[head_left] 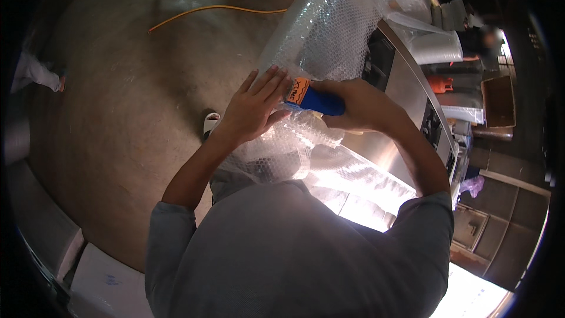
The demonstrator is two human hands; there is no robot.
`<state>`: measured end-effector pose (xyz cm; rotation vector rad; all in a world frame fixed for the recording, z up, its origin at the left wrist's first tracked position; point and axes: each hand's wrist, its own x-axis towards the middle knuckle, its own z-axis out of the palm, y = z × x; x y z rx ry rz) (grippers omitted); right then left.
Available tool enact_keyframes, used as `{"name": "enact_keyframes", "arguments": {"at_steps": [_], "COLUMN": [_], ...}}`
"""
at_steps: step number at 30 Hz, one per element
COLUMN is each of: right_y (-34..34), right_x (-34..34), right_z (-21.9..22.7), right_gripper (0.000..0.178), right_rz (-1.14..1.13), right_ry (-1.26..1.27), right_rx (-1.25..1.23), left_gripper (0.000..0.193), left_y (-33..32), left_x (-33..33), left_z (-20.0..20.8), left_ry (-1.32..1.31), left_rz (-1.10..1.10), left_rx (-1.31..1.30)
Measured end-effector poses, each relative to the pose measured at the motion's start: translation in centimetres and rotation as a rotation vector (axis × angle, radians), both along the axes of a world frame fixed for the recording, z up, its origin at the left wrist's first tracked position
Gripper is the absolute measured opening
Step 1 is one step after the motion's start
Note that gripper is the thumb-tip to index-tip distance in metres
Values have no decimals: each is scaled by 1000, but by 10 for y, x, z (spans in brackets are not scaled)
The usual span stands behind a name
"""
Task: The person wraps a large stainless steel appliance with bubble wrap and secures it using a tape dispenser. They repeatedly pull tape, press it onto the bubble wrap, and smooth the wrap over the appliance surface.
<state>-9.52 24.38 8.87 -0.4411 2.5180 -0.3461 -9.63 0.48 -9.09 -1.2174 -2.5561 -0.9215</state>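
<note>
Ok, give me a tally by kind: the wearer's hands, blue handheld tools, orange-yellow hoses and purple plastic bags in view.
Left hand and right hand: 2
Blue handheld tool: 1
Orange-yellow hose: 1
Purple plastic bag: 1
Total: 5

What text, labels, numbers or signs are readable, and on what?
Orange label on the blue handheld tool in the right hand: bold dark lettering, not transcribed.
White block, lower left: blue marks, too blurred to read.
Dark wall, upper right: faint marks, too small to read.
</note>
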Motion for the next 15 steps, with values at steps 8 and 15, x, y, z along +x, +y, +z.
{"name": "enact_keyframes", "arguments": {"at_steps": [8,15], "right_y": [10,38], "right_x": [7,25], "right_z": [9,17], "right_gripper": [77,76], "right_rz": [-69,-109], "right_ry": [-111,-192], "right_rx": [10,142], "left_gripper": [77,80], "left_y": [0,-2], "left_x": [2,3], "left_z": [4,6], "left_ry": [18,65], "left_rz": [55,63], "left_rx": [-98,-154]}}
